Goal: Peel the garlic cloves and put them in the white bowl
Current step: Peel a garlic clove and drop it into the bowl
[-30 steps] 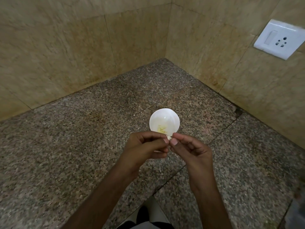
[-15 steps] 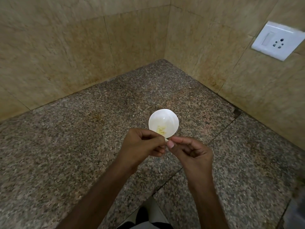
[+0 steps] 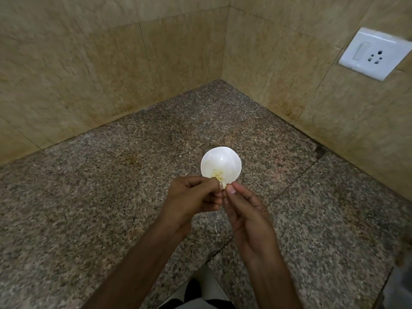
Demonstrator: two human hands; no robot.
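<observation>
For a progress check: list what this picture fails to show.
Garlic clove: head view, mostly covered by fingers of the left hand and right hand; how far peeled unclear.
White bowl contents: pale bits, too small to count.
Grey object, lower right: cut off by the frame edge.

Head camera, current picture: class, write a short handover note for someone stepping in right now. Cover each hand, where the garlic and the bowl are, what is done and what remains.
Left hand: pinches the garlic clove at its fingertips.
Right hand: thumb and forefinger pinch the same clove from the other side.
White bowl: on the granite counter, just beyond the hands, with yellowish garlic pieces in it.
Done: some garlic is in the bowl.
Left: finish peeling this clove (how much skin remains is too small to tell) and drop it in the bowl.
</observation>
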